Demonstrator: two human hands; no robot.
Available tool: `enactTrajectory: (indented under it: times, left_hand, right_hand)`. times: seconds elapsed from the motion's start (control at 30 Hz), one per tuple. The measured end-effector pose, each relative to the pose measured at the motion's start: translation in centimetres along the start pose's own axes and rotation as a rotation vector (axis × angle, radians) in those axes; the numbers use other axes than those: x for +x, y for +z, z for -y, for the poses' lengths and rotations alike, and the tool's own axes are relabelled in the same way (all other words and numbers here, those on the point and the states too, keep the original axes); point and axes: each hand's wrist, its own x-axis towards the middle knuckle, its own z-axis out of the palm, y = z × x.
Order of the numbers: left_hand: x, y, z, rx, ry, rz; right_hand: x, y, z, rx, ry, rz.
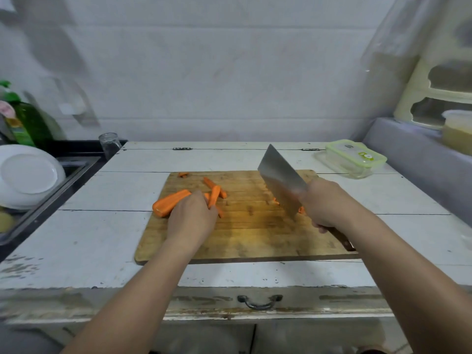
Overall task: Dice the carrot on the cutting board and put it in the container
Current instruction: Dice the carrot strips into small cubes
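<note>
Early stage — carrot (170,202) only split into strips (214,193), no dice. Left hand (191,218) rests on carrot, grip unclear; right hand (325,204) clasps cleaver (279,178), raised. Container (353,157) far right — lid on.

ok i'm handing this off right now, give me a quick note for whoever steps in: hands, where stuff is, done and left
Left hand: rests on the carrot, steadying the big piece on the cutting board.
Right hand: grips the cleaver, blade raised over the board.
Container: back right on the counter, lid on, apart from the board.
Done: a few carrot sticks cut, lying beside the big piece.
Left: cut the rest into sticks, dice everything, open the container and fill it.
</note>
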Motion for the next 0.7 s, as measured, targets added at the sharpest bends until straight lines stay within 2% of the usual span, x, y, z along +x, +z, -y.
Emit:
enactTrajectory:
  times: [0.07, 0.17, 0.33, 0.47, 0.57, 0.63, 0.7]
  left_hand:
    - [0.2, -0.2, 0.0, 0.007, -0.001, 0.002]
    - [0.7, -0.6, 0.4, -0.018, -0.029, 0.006]
    - [0.1, -1.5, 1.1, -0.167, -0.018, 0.025]
    - [-1.0, -0.6, -0.4, -0.182, 0.186, 0.004]
    - [-1.1, 1.1, -2.7, -0.019, 0.363, 0.014]
    - [-1.2, 2.5, -3.6, 0.106, 0.423, 0.027]
    - [-1.1, 3.4, -3.9, 0.129, 0.455, -0.038]
  right_hand:
    - [0.0, -0.2, 0.6, -0.015, 0.043, 0.025]
    - [0.1, 0.6, 1.6, -0.064, -0.013, 0.08]
    - [0.5, 1.7, 0.6, -0.092, 0.006, 0.128]
    - [1.8, 0.6, -1.2, -0.017, -0.01, 0.056]
    - [2.5, -0.1, -1.9, 0.024, -0.017, 0.07]
    - [2.5, -0.6, -2.0, 0.042, 0.002, 0.099]
    - [2.5, -1.2, -2.4, 0.127, -0.006, 0.115]
